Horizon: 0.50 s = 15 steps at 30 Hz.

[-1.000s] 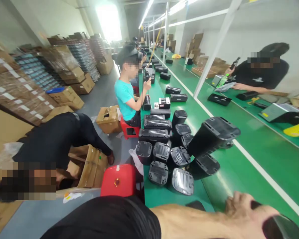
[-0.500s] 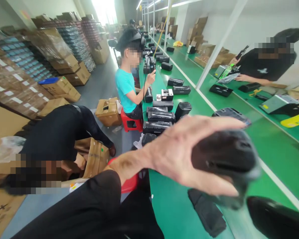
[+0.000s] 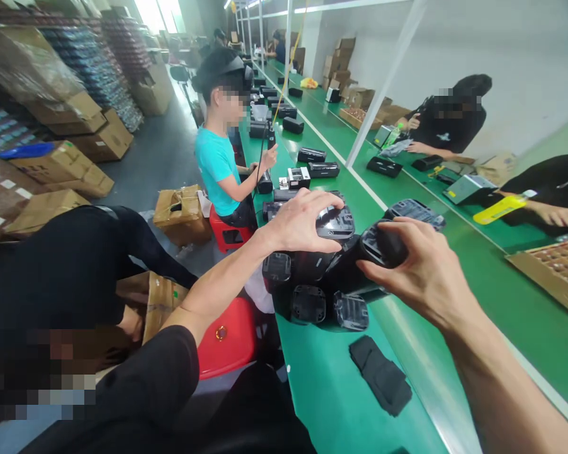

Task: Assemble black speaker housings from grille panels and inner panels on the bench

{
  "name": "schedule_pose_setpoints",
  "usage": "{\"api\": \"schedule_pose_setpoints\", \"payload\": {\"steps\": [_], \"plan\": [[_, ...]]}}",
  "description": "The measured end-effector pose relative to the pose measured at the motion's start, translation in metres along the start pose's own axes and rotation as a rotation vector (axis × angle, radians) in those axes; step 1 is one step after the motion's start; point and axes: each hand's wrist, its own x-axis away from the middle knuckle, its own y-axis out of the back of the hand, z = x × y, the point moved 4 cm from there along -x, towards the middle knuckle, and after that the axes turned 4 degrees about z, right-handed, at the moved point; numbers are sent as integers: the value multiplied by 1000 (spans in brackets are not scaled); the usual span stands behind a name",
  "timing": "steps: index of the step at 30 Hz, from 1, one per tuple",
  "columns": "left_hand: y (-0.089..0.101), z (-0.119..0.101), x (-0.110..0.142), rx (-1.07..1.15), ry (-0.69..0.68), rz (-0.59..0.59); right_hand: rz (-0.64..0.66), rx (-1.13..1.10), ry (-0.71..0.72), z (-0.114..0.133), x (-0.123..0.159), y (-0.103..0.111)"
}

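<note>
My left hand [image 3: 303,224] is wrapped round the top end of a black plastic housing [image 3: 337,222], thumb on the near side. On its right, my right hand [image 3: 423,261] grips a second long black housing [image 3: 381,247], which leans with its ribbed end up. Both are held over a cluster of similar housings standing on end, such as one black housing [image 3: 308,304] at the near side. Behind my right fingers another housing end [image 3: 417,214] shows. The lower parts of the held housings are partly hidden, so I cannot tell whether they touch the bench.
A folded black cloth [image 3: 381,375] lies on the green bench [image 3: 322,378]. A red stool [image 3: 230,340] stands left of the bench edge. One person in turquoise [image 3: 220,164] sits further along; another person [image 3: 52,271] bends over a carton. A white post [image 3: 383,88] rises beyond.
My left hand has swung from the lower right up and left with a housing, to the cluster. My right hand has come into view gripping another housing. The view has shifted too.
</note>
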Motion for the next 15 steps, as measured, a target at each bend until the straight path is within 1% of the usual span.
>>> {"api": "schedule_pose_setpoints", "payload": {"steps": [3,5,7,10,12,13,14,15], "plan": [[-20,9,-1,23,-21,44,-19,15,-44,-9,3,-20],[-30,13,-2,39,-32,63,-47,21,-75,-18,8,-26],[-36,17,-4,45,-33,90,-56,15,-69,-24,10,-28],[-35,25,-10,29,-21,142,-8,-7,-23,-23,7,-20],[-33,26,-12,28,-35,137,-25,-40,-5,-21,10,-6],[-33,24,-12,37,-44,111,-65,-69,-16,-23,17,2],[-34,21,-9,53,-50,67,-134,-104,-60,-28,30,10],[-38,15,-4,81,-48,28,-211,-141,-149,-36,50,15]]}}
